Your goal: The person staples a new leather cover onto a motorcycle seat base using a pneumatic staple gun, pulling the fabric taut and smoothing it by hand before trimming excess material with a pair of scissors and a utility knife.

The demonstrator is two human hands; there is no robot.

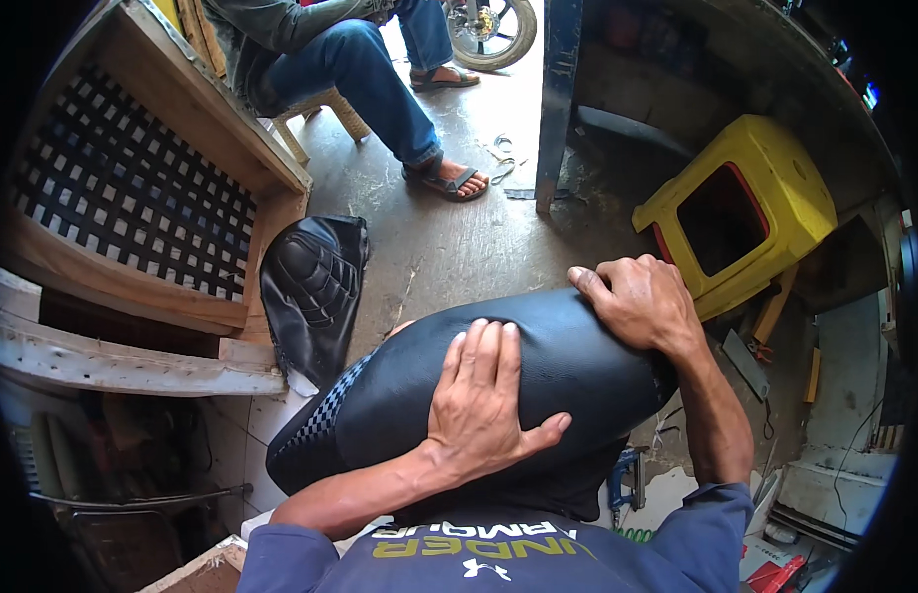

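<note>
A black padded seat (577, 366) with a checkered side panel lies across my lap. My left hand (479, 395) rests flat on its middle, fingers stretched and thumb out. My right hand (637, 301) grips the seat's upper right edge, fingers curled over it. A pale bit of skin shows behind the seat's left part, too hidden to make out. A loose black leatherette cover (310, 277) with a molded pattern lies beyond the seat at the left. A blue pneumatic stapler (625, 479) with a green coiled hose is beside my lap on the right.
Wooden frames with black webbing (132, 198) stand at left. A yellow plastic stool (765, 178) lies tipped at right, near a metal post (553, 119). Another person (340, 79) sits ahead in jeans and sandals, near a wheel (488, 30). Scraps and tools lie at lower right.
</note>
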